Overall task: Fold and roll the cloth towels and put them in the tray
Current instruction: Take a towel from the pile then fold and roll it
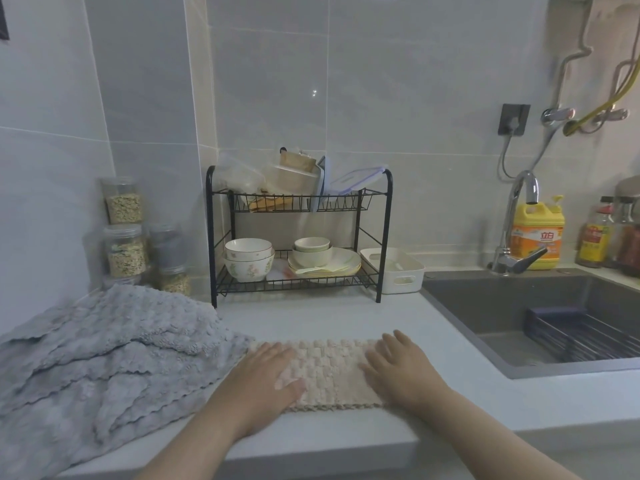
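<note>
A beige waffle-textured towel (329,368) lies folded flat on the white counter near its front edge. My left hand (266,375) rests palm down on its left part, fingers spread. On the towel's right end my right hand (401,368) presses flat in the same way. Neither hand grips the cloth. A heap of several grey towels (104,358) lies loose at the left, touching the beige towel's left edge. The white plastic tray (394,271) with handle slots stands at the back, beside the dish rack's right leg.
A black two-tier dish rack (298,237) with bowls and plates stands behind the towel. Clear jars (124,237) are stacked in the left corner. A dark sink (540,320) with a wire basket lies to the right, with a tap, yellow detergent bottle (536,233) and sauce bottles behind.
</note>
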Available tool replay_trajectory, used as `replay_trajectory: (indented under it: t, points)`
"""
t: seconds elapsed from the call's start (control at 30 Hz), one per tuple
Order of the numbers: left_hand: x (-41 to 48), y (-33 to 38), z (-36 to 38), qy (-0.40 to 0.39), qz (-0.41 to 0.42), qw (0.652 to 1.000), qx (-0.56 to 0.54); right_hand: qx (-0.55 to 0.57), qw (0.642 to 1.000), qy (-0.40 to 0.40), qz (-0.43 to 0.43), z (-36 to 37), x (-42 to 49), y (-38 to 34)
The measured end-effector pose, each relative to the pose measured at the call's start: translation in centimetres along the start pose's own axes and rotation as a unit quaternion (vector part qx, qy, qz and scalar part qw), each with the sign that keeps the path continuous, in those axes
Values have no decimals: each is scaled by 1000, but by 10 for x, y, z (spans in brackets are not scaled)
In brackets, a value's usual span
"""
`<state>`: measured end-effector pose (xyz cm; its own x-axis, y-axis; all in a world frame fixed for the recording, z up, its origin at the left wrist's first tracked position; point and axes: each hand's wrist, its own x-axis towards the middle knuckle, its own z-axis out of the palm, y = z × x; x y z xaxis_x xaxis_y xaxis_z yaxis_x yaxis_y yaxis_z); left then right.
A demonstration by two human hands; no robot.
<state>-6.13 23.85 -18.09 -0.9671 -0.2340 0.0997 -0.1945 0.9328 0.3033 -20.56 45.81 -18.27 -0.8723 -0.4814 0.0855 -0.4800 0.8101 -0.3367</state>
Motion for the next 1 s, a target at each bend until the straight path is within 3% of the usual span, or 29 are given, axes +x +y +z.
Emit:
replay_trajectory:
  t: [0.1,0.23,0.37,0.47,0.67,0.8,1.0]
  points:
    - [-5,-2,0,68,-32,994,-74,-28,991,26,126,-12,1,2]
    - [-7,-4,-2,106,-31,990,-89,-14,993,34,110,-18,-1,-9]
    - [-9,-3,-2,83,-16,992,-95,127,982,47,129,-40,1,-9]
    - [-7,-4,-2,84,-29,988,-124,127,980,45,148,-60,6,-1]
    - [-5,-6,-2,89,-57,981,-161,176,982,42,51,-88,10,-34]
    - [-8,-7,-3,93,-63,977,-182,121,992,19,-42,-80,17,-80]
    - [-7,-7,-5,60,-59,985,-153,36,995,-36,-90,-49,23,-138]
